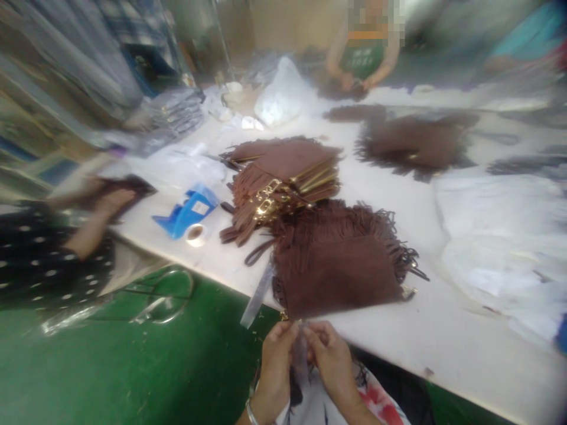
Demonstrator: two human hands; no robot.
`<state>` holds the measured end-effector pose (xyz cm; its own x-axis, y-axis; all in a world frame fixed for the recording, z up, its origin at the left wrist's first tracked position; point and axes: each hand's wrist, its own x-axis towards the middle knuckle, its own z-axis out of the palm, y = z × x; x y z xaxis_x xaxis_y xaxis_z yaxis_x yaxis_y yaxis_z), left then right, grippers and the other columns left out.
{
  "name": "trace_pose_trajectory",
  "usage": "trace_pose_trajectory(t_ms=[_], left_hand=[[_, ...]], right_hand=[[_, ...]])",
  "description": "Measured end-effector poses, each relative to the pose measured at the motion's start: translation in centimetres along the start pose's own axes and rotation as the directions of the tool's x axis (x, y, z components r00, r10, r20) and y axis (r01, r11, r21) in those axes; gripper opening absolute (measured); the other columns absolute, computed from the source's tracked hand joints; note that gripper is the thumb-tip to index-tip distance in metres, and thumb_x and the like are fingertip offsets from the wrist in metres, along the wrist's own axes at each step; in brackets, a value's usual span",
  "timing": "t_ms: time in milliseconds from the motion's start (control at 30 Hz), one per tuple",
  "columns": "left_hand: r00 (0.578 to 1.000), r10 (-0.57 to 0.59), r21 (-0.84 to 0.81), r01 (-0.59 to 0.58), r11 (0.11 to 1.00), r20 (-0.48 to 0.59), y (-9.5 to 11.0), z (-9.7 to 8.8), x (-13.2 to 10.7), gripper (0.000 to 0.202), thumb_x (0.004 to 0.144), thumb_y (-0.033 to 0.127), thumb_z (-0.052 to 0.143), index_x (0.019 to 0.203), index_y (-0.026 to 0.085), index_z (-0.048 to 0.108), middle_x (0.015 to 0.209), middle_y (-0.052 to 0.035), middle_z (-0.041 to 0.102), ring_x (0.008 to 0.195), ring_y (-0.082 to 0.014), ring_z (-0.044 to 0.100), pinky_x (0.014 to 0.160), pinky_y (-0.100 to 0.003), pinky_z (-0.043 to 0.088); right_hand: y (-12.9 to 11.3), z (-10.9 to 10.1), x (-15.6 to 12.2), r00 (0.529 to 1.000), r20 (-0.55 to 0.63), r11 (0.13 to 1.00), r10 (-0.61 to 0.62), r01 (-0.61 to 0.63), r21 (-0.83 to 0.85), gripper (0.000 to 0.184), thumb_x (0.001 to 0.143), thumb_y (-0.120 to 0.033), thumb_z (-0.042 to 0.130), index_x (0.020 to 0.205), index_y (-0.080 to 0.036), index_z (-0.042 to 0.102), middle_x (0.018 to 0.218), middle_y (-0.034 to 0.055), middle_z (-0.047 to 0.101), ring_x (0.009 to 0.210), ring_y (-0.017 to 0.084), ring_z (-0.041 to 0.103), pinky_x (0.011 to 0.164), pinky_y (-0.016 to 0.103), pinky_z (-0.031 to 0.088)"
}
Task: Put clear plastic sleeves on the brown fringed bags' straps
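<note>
At the table's near edge my left hand (275, 361) and my right hand (331, 361) are close together, fingertips pinched. Between them hangs a narrow translucent plastic strip (301, 354), gripped by both; its upper end is blurred. Just beyond my fingertips a brown fringed bag (341, 274) lies flat, its fringe pointing away from me. Another clear strip (258, 298) sticks out over the table edge, left of that bag. Behind it is a pile of similar brown bags (296, 159) with gold zips and gold clasps (266, 205).
A blue tape dispenser (190, 211) and a tape roll (195, 234) sit left of the pile. White plastic sheets (500, 236) cover the right side. More brown bags (411, 139) lie farther back. Co-workers' hands handle brown pieces at left and across the table.
</note>
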<state>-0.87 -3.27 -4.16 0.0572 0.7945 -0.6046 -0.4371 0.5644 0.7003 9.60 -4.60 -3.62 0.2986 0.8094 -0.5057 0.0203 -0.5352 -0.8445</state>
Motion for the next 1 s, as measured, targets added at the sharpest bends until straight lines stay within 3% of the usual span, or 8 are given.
trace_pose_trajectory(t_ms=[133,333,567,733,900,1000], left_hand=[[0.999,0.044,-0.031,-0.045,0.999,-0.016,-0.1,0.3,0.1,0.022,0.077,0.03,0.072,0.082,0.014,0.059,0.071,-0.0013,0.062,0.057,-0.0111,0.056,0.055,-0.022,0.045],[0.992,0.082,0.054,-0.077,0.996,-0.097,-0.8,0.3,0.6,0.026,0.073,0.035,0.073,0.078,0.016,0.057,0.066,0.0004,0.06,0.056,-0.0127,0.055,0.052,-0.023,0.043],[0.937,0.303,0.359,-0.227,0.906,-0.173,-1.4,1.0,1.2,0.019,0.077,0.034,0.065,0.072,0.018,0.056,0.067,0.0021,0.057,0.064,-0.0139,0.054,0.062,-0.024,0.043],[0.929,0.331,0.458,-0.225,0.86,-0.164,-1.1,1.4,1.0,0.021,0.081,0.038,0.061,0.075,0.02,0.054,0.07,0.0013,0.058,0.067,-0.016,0.055,0.065,-0.026,0.043],[0.928,0.348,0.529,-0.231,0.817,-0.132,-0.5,1.6,0.5,0.021,0.084,0.038,0.058,0.074,0.02,0.057,0.068,0.0002,0.06,0.066,-0.0167,0.056,0.065,-0.026,0.042],[0.927,0.361,0.569,-0.243,0.786,-0.103,-0.3,1.5,0.2,0.02,0.086,0.035,0.055,0.073,0.019,0.059,0.069,-0.0015,0.062,0.067,-0.0179,0.057,0.065,-0.026,0.042]], right_hand=[[0.0,0.2,0.0,1.0,0.002,1.0,-0.021,0.021,-0.022,0.029,0.081,-0.048,0.056,0.08,-0.02,0.059,0.051,-0.0038,0.056,0.045,0.014,0.052,0.046,0.022,0.04],[0.0,-0.2,-0.1,0.994,0.016,0.985,-0.106,0.107,-0.133,0.029,0.086,-0.048,0.049,0.083,-0.021,0.058,0.061,-0.0007,0.063,0.052,0.017,0.058,0.052,0.024,0.044],[-0.4,-0.5,-0.5,0.955,0.065,0.879,-0.288,0.291,-0.377,0.027,0.091,-0.041,0.04,0.093,-0.022,0.06,0.082,0.0037,0.07,0.074,0.022,0.066,0.069,0.03,0.047],[-0.6,-1.0,-0.5,0.924,0.161,0.865,-0.346,0.381,-0.327,0.029,0.093,-0.035,0.037,0.099,-0.021,0.062,0.097,0.0059,0.07,0.087,0.021,0.066,0.08,0.03,0.047],[-1.3,-1.7,0.0,0.949,0.223,0.932,-0.221,0.273,-0.238,0.028,0.092,-0.037,0.041,0.102,-0.02,0.062,0.062,0.0003,0.064,0.071,0.021,0.066,0.068,0.028,0.048],[-1.5,-1.6,0.2,0.959,0.218,0.952,-0.179,0.225,-0.208,0.025,0.09,-0.037,0.045,0.098,-0.02,0.061,0.055,-0.0024,0.06,0.062,0.02,0.064,0.062,0.027,0.047]])
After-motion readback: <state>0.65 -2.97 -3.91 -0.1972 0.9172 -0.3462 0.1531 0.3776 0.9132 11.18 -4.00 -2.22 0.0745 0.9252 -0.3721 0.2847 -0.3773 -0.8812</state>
